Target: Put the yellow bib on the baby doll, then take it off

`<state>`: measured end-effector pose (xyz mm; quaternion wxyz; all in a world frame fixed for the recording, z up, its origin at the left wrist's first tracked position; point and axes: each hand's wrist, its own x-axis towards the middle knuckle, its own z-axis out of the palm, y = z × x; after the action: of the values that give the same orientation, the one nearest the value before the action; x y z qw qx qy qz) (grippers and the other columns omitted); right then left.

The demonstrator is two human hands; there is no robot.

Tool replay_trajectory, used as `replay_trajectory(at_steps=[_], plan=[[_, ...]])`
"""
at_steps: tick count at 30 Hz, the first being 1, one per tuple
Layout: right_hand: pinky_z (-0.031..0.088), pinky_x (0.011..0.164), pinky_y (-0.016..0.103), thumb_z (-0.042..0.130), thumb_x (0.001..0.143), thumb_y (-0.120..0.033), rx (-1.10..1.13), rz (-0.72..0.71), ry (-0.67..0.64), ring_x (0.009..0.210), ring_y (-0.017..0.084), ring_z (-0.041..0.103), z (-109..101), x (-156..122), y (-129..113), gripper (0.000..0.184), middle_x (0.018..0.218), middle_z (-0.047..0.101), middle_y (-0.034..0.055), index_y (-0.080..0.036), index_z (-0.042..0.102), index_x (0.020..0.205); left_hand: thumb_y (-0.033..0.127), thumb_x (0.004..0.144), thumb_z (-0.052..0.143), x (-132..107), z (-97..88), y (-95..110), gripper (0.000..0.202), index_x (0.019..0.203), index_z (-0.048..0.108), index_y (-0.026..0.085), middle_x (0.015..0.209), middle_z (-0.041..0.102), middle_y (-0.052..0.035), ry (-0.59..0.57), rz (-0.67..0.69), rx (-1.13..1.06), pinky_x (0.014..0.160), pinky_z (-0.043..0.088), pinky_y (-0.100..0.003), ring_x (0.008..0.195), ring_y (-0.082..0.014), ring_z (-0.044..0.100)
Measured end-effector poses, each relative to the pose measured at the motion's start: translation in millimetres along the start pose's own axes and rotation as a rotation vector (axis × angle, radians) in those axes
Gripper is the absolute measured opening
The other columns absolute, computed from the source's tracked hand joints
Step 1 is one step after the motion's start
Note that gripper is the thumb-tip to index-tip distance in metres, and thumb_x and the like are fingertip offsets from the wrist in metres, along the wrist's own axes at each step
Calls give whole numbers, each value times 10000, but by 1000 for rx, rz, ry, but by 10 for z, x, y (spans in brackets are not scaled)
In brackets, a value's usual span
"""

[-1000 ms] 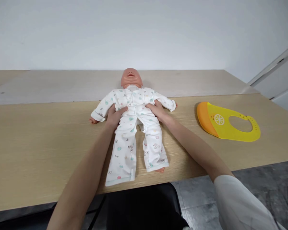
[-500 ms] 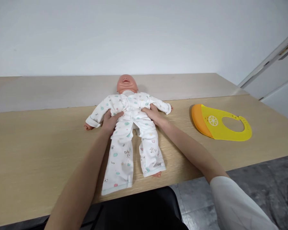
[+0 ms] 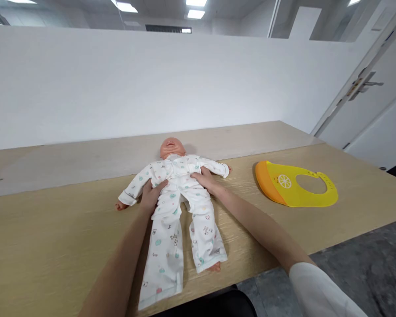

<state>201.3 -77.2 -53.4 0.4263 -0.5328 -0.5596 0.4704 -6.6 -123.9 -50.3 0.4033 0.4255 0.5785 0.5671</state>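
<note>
Resting flat and open, gripping nothing, left hand (image 3: 151,197) and right hand (image 3: 206,181) lie on the white printed sleepsuit (image 3: 174,207) of a baby doll (image 3: 171,148), face-up on the table (image 3: 53,229); yellow silicone bib (image 3: 293,185) lies off right.

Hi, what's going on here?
A person has their left hand and right hand resting on the white patterned sleepsuit of a baby doll, which lies on its back on a wooden table. A yellow and orange bib lies to the doll's right.
</note>
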Motion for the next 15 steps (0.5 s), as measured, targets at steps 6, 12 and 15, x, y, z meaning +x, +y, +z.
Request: replay_trajectory(at_steps=[6,12,15], plan=[[474,795,291,615,691,-351,21,44,7,895,178,561,-2,-10,-14,238,1024,623,39,-214,529,866,435,691,786,41,-19,-70,502,1101,686,164,1220,700,-128,19,55,83,1039,493,-446,1193,-321,624],[466,918,315,588,733,-377,13,-16,-3,969,181,576,6,0,9,271,1061,632,40,-204,567,942,472,768,725,61,-41,-104,477,1144,667,184,1297,658,-117,9,129,136,1131,399,-412,1282,-294,563],[439,1000,342,565,769,-408,9,-81,22,1040,191,574,14,-1,54,305,1105,636,44,-198,585,989,482,817,658,22,-50,-93,417,1114,656,190,1278,662,-108,40,159,182,1150,364,-415,1277,-287,556]])
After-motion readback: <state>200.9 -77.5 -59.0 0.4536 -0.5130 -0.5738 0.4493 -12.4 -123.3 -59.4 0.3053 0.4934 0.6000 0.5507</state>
